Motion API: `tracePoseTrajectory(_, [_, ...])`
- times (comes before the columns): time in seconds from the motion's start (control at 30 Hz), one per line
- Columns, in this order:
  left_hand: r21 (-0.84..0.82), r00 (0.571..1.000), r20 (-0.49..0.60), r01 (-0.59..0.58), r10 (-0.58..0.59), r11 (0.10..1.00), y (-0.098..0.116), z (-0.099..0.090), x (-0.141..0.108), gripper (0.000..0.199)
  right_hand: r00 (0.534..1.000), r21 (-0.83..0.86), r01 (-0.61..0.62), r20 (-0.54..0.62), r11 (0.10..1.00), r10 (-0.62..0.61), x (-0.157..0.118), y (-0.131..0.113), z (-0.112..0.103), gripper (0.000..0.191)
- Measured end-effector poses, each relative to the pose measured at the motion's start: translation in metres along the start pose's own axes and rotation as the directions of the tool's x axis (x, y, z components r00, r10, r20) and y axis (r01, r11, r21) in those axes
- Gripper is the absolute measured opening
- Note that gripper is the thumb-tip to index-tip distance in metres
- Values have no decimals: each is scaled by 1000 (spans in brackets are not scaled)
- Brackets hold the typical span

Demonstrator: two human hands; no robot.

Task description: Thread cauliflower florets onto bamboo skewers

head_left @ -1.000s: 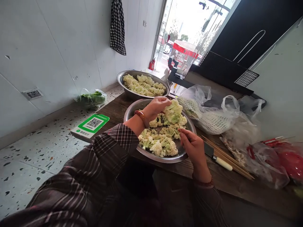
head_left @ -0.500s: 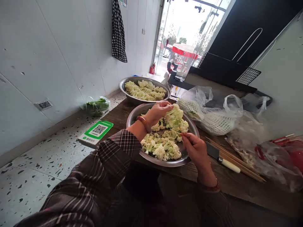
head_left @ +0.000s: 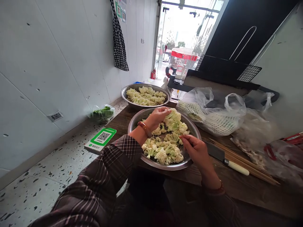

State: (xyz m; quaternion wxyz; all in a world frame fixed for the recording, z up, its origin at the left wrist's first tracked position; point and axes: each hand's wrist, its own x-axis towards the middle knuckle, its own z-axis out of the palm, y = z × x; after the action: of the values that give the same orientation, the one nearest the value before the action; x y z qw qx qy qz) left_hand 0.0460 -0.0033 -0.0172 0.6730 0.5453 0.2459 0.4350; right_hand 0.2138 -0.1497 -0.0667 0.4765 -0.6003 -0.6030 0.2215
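Note:
My left hand (head_left: 156, 119) is closed around a pale cauliflower piece (head_left: 174, 119), held up over the near metal basin (head_left: 158, 166). My right hand (head_left: 195, 148) pinches the end of a thin skewer at the basin's right side, just below that piece; most of the skewer is hard to make out. Several cauliflower florets (head_left: 163, 154) lie in the basin under both hands. To the right of my right hand, a knife with a cream handle (head_left: 238, 167) rests beside a bundle of bamboo skewers (head_left: 262, 177).
Behind stands a second metal basin (head_left: 123, 95) filled with cauliflower. Plastic bags with white foam netting (head_left: 220, 121) lie at the back right. A green QR-code sign (head_left: 103, 136) sits at the table's left edge, near a bag of green leaves (head_left: 103, 114).
The view has shifted slightly, so the table and basins appear a little lower. Both hands keep their grips over the near basin, with the cauliflower piece almost unmoved.

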Motion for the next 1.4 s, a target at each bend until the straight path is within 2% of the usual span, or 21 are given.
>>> tracePoseTrajectory(0.1, [-4, 999, -44, 31, -31, 1000, -2, -7, 4, 33, 999, -10, -5, 41, 1000, 5, 1, 2, 0, 41])
tracePoseTrajectory(0.23, [54, 994, -107, 10, -4, 999, -4, -13, 9, 35, 1000, -80, 14, 26, 997, -12, 2, 0, 0, 39])
tracePoseTrajectory(0.4, [220, 999, -27, -21, 28, 975, -4, -11, 8, 38, 992, -80, -19, -123, 997, 9, -1, -1, 1, 37])
tracePoseTrajectory(0.5, [325, 992, -112, -22, 61, 945, -1, -9, 8, 45, 979, 0, -70, -190, 998, 69, 2, 2, -5, 42])
tracePoseTrajectory(0.57, [408, 989, -111, -48, 102, 912, 8, -8, 5, 47, 976, 37, -96, -193, 995, 102, 11, 1, -14, 47])
tracePoseTrajectory(0.63, [560, 991, 24, -122, 131, 819, 22, -5, -3, 40, 976, 28, -116, -181, 993, 119, 24, -3, -25, 49])
tracePoseTrajectory(0.7, [736, 970, 207, -240, 126, 633, 38, -3, -18, 33, 980, -29, -129, -154, 991, 123, 40, -10, -35, 48])
tracePoseTrajectory(0.77, [836, 938, 341, -329, 54, 438, 51, -4, -39, 29, 987, -94, -112, -124, 989, 100, 60, -18, -38, 46])
tracePoseTrajectory(0.83, [888, 920, 389, -358, -55, 288, 56, -11, -61, 23, 994, -142, -67, -91, 988, 55, 82, -26, -33, 44])
tracePoseTrajectory(0.9, [911, 920, 378, -351, -102, 216, 53, -23, -81, 20, 999, -178, -20, -48, 984, 11, 106, -32, -19, 42])
tracePoseTrajectory(1.03, [914, 939, 332, -296, -92, 277, 36, -52, -107, 24, 992, -224, 119, 65, 967, -107, 164, -42, 30, 39])
tracePoseTrajectory(1.1, [919, 955, 294, -267, -53, 290, 28, -61, -113, 25, 987, -278, 148, 109, 949, -122, 195, -45, 58, 36])
tracePoseTrajectory(1.23, [910, 942, 334, -320, -10, 266, 21, -65, -117, 34, 982, -316, 156, 147, 936, -114, 249, -49, 114, 31])
tracePoseTrajectory(1.4, [935, 937, 339, -327, -80, 138, 10, -63, -115, 35, 982, -406, 149, 167, 901, -87, 298, -52, 168, 32])
